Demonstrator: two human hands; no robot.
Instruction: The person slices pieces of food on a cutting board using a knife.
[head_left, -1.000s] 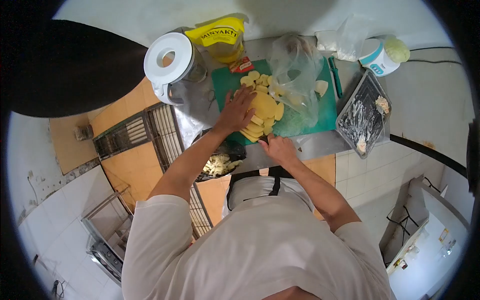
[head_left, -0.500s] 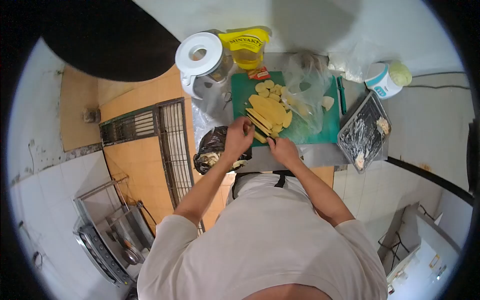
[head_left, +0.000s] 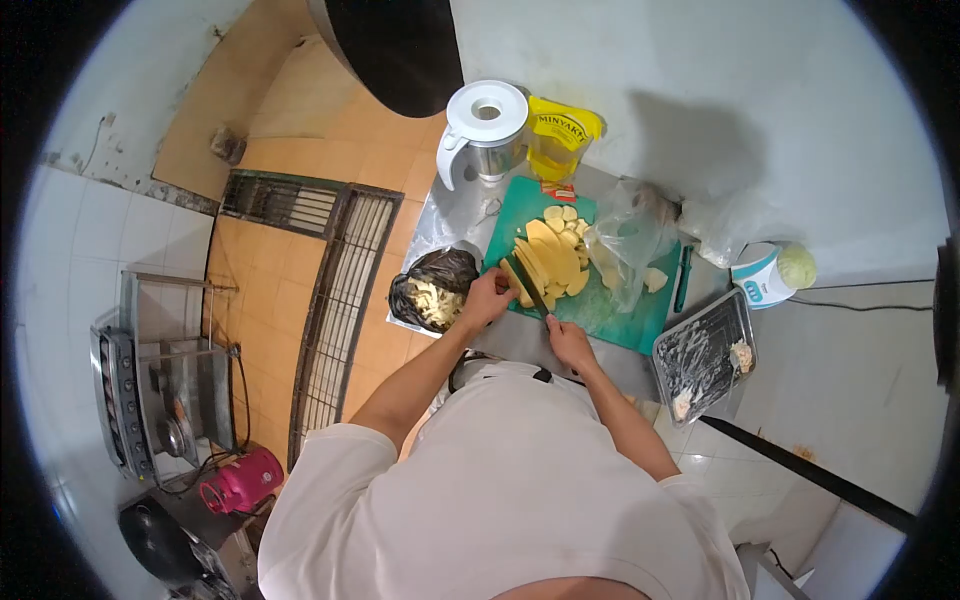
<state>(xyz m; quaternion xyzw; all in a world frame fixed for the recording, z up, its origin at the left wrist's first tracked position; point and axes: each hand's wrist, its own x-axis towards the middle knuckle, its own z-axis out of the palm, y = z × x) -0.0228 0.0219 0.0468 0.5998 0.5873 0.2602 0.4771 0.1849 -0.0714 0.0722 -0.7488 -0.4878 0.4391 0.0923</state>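
My right hand (head_left: 570, 342) is closed round the handle of a knife (head_left: 530, 287), whose dark blade lies along the yellow slices. At the near left edge of the green cutting board (head_left: 625, 328), my left hand (head_left: 488, 298) has its fingers bent against a yellow slice beside the blade. Several large yellow slices (head_left: 552, 255) overlap on the board, with small round pieces (head_left: 562, 213) behind them. A clear plastic bag (head_left: 628, 240) covers part of the board. Left of my left hand, a black bag (head_left: 446, 268) holds pale scraps (head_left: 435, 303).
Behind the board stand a white-lidded jug (head_left: 490, 130) and a yellow pouch (head_left: 560, 140). To the right are a green-handled tool (head_left: 683, 280), a smeared clear tray (head_left: 704, 360) and a scale (head_left: 760, 275) bearing a pale green round item (head_left: 796, 267). A pink gas cylinder (head_left: 243, 480) stands lower left.
My left hand has moved from flat on the slices to the board's near left edge, fingers now bent. The knife blade now shows more clearly between the hands. The view has turned and shifted.
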